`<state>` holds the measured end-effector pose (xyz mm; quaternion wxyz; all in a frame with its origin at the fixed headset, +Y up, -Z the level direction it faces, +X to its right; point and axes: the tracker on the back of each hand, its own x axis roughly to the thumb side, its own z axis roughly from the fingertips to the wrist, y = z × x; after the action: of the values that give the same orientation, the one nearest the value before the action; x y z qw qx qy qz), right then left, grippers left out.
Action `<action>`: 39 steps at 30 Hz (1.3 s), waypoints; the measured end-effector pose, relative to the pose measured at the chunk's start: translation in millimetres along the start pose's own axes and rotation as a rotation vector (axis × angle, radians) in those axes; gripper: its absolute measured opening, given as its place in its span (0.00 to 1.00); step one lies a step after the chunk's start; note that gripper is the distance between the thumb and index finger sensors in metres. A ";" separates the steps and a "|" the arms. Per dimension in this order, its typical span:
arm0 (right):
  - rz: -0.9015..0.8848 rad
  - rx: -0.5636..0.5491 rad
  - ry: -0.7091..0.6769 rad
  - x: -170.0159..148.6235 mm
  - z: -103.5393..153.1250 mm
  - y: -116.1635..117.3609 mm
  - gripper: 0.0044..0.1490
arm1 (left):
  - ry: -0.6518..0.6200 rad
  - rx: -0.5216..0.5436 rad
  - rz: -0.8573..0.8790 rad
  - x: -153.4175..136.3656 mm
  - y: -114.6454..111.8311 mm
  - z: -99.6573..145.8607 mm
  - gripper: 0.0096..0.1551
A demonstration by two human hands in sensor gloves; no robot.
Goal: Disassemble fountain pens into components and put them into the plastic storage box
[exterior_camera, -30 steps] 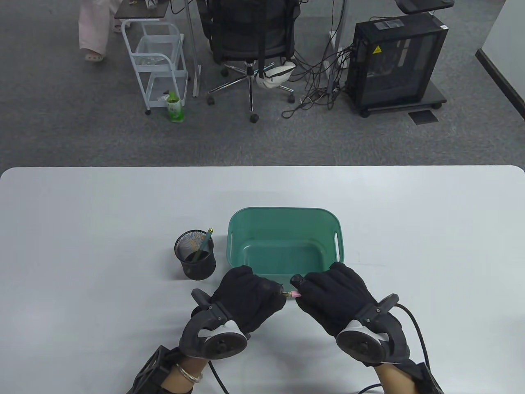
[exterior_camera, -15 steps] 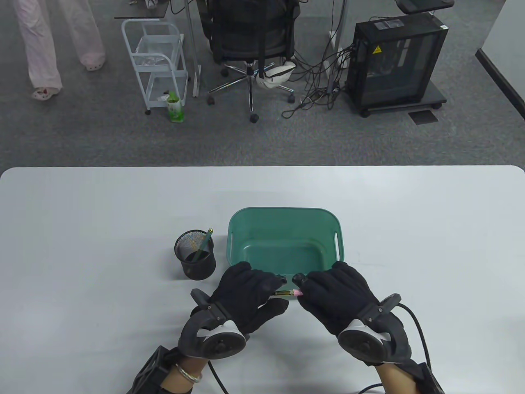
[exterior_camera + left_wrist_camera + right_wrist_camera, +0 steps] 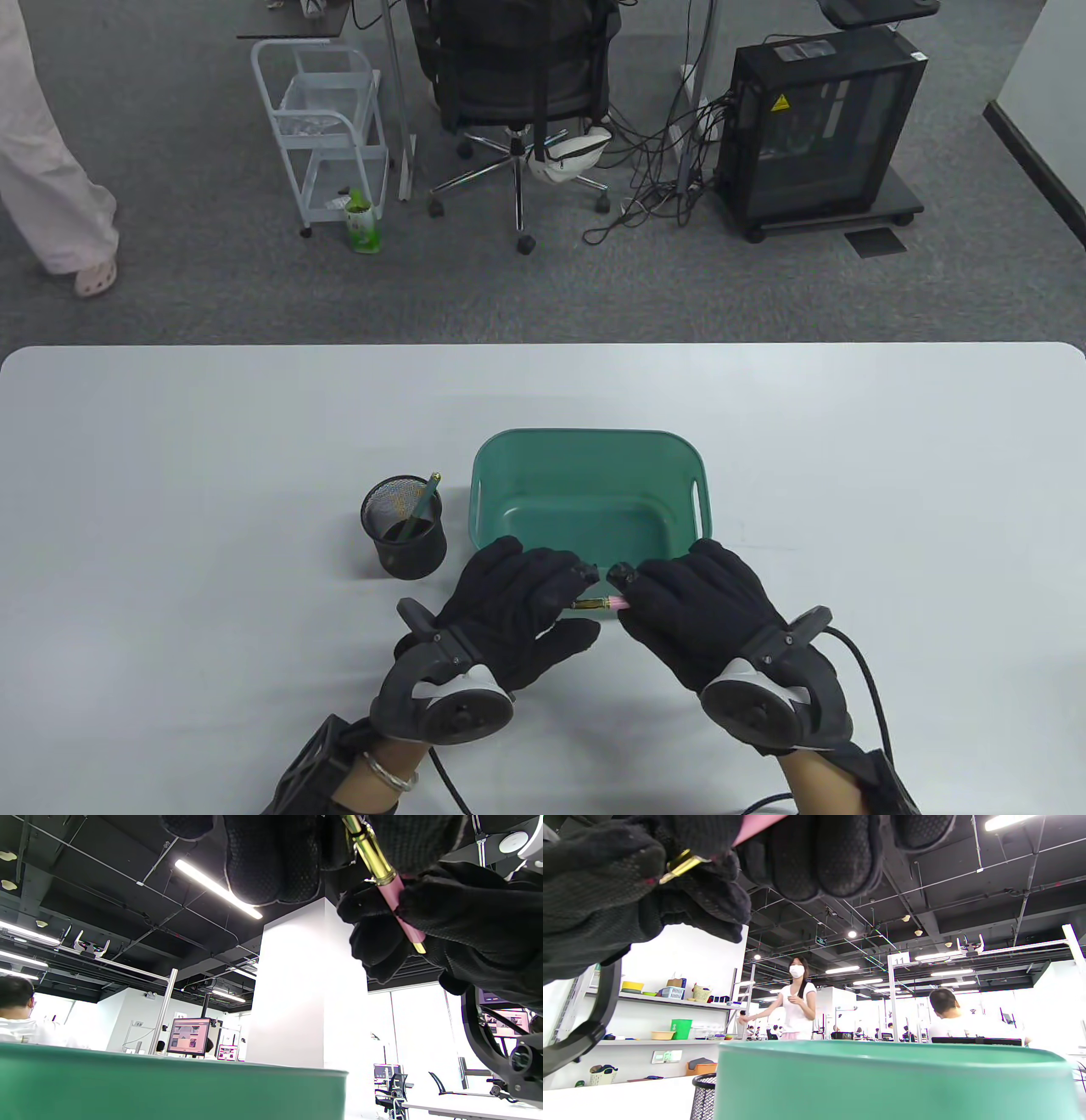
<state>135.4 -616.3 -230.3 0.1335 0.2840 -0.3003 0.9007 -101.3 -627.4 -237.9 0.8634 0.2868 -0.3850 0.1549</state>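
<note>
both hands hold one pen point(image 3: 599, 604) just off box's point(image 3: 585, 445) near rim, so parts drop in. left hand point(image 3: 509, 611) clamps gold end, right hand point(image 3: 704, 607) pinches pink end, likely to pull or twist apart.

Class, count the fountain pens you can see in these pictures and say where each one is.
2. One pink-and-gold pen is held between the left hand and right hand; one green pen stands in the mesh cup. Others may be hidden inside.
</note>
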 end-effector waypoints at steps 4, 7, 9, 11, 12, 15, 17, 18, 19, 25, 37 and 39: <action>-0.001 0.000 0.000 -0.2 0.0 -0.1 0.28 | 0.001 0.004 -0.011 0.9 -0.7 -0.4 0.24; 0.003 0.002 -0.001 0.2 0.0 0.3 0.28 | 0.002 -0.005 -0.014 1.2 -1.0 -0.6 0.24; -0.001 0.003 -0.002 0.3 0.0 0.3 0.28 | 0.002 -0.007 -0.013 1.3 -1.1 -0.5 0.24; -0.002 0.003 -0.002 0.4 0.1 0.4 0.28 | 0.001 -0.008 -0.009 1.3 -1.2 -0.6 0.24; -0.003 0.004 -0.003 0.6 0.0 0.6 0.28 | 0.001 -0.010 -0.007 1.2 -1.5 -0.6 0.24; -0.002 0.007 -0.006 1.3 0.0 1.2 0.28 | 0.002 -0.012 0.000 0.7 -1.5 -0.5 0.24; -0.002 0.008 -0.007 1.7 -0.1 1.4 0.28 | 0.003 -0.012 0.004 0.2 -1.4 -0.4 0.24; -0.004 0.008 -0.007 1.9 -0.1 1.4 0.28 | 0.003 -0.011 0.008 0.0 -1.3 -0.4 0.25; -0.004 0.009 -0.007 2.0 -0.2 1.5 0.28 | 0.003 -0.011 0.010 -0.3 -1.4 -0.4 0.25; -0.003 0.012 -0.010 2.8 -0.4 2.1 0.28 | 0.006 -0.013 0.015 -1.4 -1.6 -0.5 0.26; -0.008 0.015 -0.015 4.5 -0.6 2.9 0.28 | 0.011 0.005 0.030 -3.8 -0.5 -0.3 0.31; -0.008 0.014 -0.016 4.6 -0.6 2.8 0.28 | 0.012 0.008 0.031 -4.0 -0.5 -0.3 0.31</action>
<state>130.2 -617.8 -229.3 0.1327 0.2933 -0.2939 0.9000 -103.5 -627.8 -241.3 0.8621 0.2832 -0.3836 0.1716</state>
